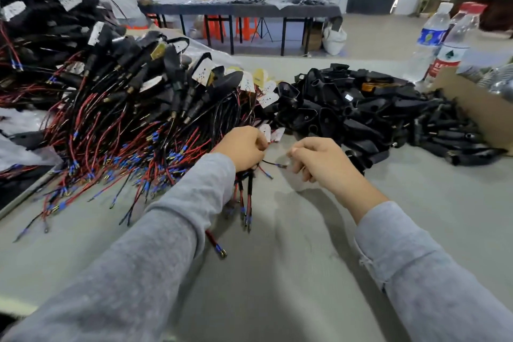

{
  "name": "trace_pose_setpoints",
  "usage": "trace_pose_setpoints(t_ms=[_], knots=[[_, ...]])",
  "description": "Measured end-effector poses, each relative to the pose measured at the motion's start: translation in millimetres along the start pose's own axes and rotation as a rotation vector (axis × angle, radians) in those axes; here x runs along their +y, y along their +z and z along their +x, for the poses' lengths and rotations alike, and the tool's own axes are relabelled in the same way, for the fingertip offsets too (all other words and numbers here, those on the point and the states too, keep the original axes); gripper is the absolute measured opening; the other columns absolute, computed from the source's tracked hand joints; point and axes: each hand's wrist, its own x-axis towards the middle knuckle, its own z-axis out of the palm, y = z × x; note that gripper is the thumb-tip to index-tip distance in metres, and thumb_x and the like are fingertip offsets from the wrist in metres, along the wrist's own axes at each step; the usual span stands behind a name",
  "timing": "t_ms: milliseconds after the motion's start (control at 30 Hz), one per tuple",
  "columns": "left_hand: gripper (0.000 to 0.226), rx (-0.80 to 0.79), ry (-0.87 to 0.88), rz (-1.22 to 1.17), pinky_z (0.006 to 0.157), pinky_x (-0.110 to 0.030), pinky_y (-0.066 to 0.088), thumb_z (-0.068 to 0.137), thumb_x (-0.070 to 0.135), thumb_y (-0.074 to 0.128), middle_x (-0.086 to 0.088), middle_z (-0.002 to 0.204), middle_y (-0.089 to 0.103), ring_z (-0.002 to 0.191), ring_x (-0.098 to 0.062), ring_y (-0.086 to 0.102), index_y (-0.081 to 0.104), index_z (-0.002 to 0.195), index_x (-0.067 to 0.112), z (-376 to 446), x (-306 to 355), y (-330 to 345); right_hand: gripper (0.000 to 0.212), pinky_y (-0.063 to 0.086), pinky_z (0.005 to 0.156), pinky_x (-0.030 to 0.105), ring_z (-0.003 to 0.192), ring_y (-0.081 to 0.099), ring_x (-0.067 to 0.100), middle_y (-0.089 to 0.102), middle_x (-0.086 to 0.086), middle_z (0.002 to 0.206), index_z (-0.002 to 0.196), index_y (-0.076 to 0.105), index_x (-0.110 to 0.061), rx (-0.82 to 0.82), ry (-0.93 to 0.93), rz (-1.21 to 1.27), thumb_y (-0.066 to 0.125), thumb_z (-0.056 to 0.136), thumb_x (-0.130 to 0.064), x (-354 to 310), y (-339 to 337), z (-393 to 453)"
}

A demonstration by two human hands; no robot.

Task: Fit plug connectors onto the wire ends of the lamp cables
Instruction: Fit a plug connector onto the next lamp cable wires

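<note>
**benchwatcher:** so where am I in the job right now?

**remote_op:** mid-fit, as far as I can judge. My left hand (pixel 244 148) grips a small bundle of lamp cables (pixel 244 197), fingers curled tight round them, and the red and black leads hang out below the fist with their blue-sleeved ends pointing back toward me. One black wire end (pixel 273 164) sticks out sideways from that fist toward my right hand (pixel 316 158)

**benchwatcher:** and the right one has the plug?

**remote_op:** can't tell honestly. Its fingers are curled in with the thumb on top like it's pinching something small at the tip of that wire, but whatever it is stays hidden or blurred. So: curled, contents unknown

**benchwatcher:** pose?

**remote_op:** both forearms in grey sleeves reach forward over the grey tabletop (pixel 305 272), hands near each other, knuckles up, just in front of the stock. The big heap of wired lamps (pixel 133 108) lies to the left, touching my left hand, and the pile of black housings (pixel 374 111) sits behind the right

**benchwatcher:** next move?

**remote_op:** I reckon it needs the wire end lined up straight with the connector and pushed home, left hand holding the bundle steady so the lead doesn't buckle. Then pick out the next loose end from the bundle
</note>
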Motion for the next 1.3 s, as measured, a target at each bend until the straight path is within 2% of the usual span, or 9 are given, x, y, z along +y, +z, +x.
trace_pose_setpoints(t_ms=[133, 267, 400, 533, 633, 700, 867, 1067, 1300], knots=[[0.022, 0.108, -0.055, 0.193, 0.086, -0.039, 0.052, 0.081, 0.011, 0.061, -0.008, 0.101, 0.067, 0.097, -0.029, 0.062, 0.069, 0.101, 0.010, 1.2, 6.4, 7.7, 0.019, 0.041, 0.054, 0.021, 0.054, 0.052, 0.013, 0.065, 0.003, 0.069, 0.093, 0.069, -0.006, 0.004, -0.008, -0.011, 0.054, 0.094, -0.017, 8.5, -8.5, -0.9], [0.018, 0.091, -0.104, 0.240, 0.086, -0.042, 0.053, 0.085, 0.012, 0.057, -0.009, 0.104, 0.067, 0.097, -0.032, 0.062, 0.069, 0.099, 0.010, 4.0, 9.1, 9.9, 0.019, 0.039, 0.048, 0.014, 0.047, 0.051, 0.005, 0.065, -0.002, 0.063, 0.091, 0.070, -0.008, 0.008, -0.012, 0.013, 0.054, 0.093, -0.017, 14.9, -14.5, -1.3], [0.018, 0.117, -0.091, 0.088, 0.068, -0.034, 0.047, 0.084, 0.009, 0.054, -0.011, 0.069, 0.053, 0.066, -0.028, 0.048, 0.055, 0.067, 0.008, 9.3, 7.9, 6.4, 0.019, 0.039, 0.047, 0.014, 0.047, 0.051, 0.007, 0.065, 0.000, 0.063, 0.092, 0.069, -0.007, -0.003, -0.020, 0.040, 0.053, 0.094, -0.016, 13.8, -15.3, -3.6], [0.014, 0.171, -0.062, -0.192, 0.056, -0.024, 0.040, 0.085, 0.016, 0.063, 0.000, 0.061, 0.057, 0.057, -0.017, 0.048, 0.066, 0.072, 0.010, 9.5, 13.1, -3.1, 0.021, 0.039, 0.049, 0.017, 0.053, 0.050, 0.014, 0.064, 0.003, 0.068, 0.096, 0.069, -0.006, -0.022, -0.027, 0.041, 0.052, 0.096, -0.017, 9.2, -12.3, -7.3], [0.007, 0.041, 0.023, -0.419, 0.040, -0.015, 0.033, 0.084, 0.012, 0.067, 0.012, 0.048, 0.057, 0.037, 0.001, 0.043, 0.070, 0.078, 0.014, 2.3, 26.1, -9.5, 0.026, 0.039, 0.045, 0.017, 0.048, 0.049, 0.013, 0.062, 0.001, 0.061, 0.096, 0.067, -0.011, -0.047, -0.016, 0.140, 0.046, 0.102, -0.024, 3.7, -7.6, -9.4], [0.005, -0.058, 0.106, -0.479, 0.039, -0.011, 0.031, 0.085, 0.010, 0.067, 0.009, 0.059, 0.063, 0.038, 0.002, 0.042, 0.069, 0.083, 0.014, -3.7, 37.5, -11.0, 0.031, 0.037, 0.042, 0.017, 0.041, 0.046, 0.013, 0.058, 0.001, 0.054, 0.089, 0.065, -0.016, -0.028, 0.026, 0.243, 0.042, 0.104, -0.031, -1.2, -6.5, -8.7], [0.006, -0.136, 0.167, -0.574, 0.043, -0.020, 0.026, 0.086, 0.005, 0.067, -0.006, 0.065, 0.060, 0.046, -0.012, 0.034, 0.066, 0.087, 0.011, -10.9, 58.6, -10.6, 0.036, 0.026, 0.038, 0.018, 0.037, 0.032, 0.008, 0.041, -0.011, 0.041, 0.065, 0.056, -0.015, 0.138, 0.016, 0.387, 0.053, 0.099, -0.025, -3.5, -14.4, -7.2], [0.007, -0.255, 0.201, -0.522, 0.041, -0.017, 0.032, 0.091, 0.013, 0.065, 0.000, 0.073, 0.073, 0.042, -0.008, 0.039, 0.067, 0.089, 0.019, -8.1, 60.8, -8.6, 0.024, 0.029, 0.042, 0.016, 0.038, 0.035, 0.004, 0.045, -0.006, 0.049, 0.080, 0.065, -0.010, 0.248, -0.083, 0.478, 0.051, 0.099, -0.009, 0.0, -32.3, -10.6], [0.013, -0.478, 0.159, -0.210, 0.043, -0.018, 0.037, 0.093, 0.022, 0.062, 0.006, 0.071, 0.072, 0.040, -0.004, 0.043, 0.074, 0.095, 0.017, -7.1, 53.5, -10.2, 0.024, 0.032, 0.040, 0.020, 0.040, 0.036, 0.008, 0.042, -0.002, 0.056, 0.080, 0.054, -0.013, 0.713, -0.023, 0.810, 0.043, 0.101, -0.009, 10.0, -74.6, -8.2]])
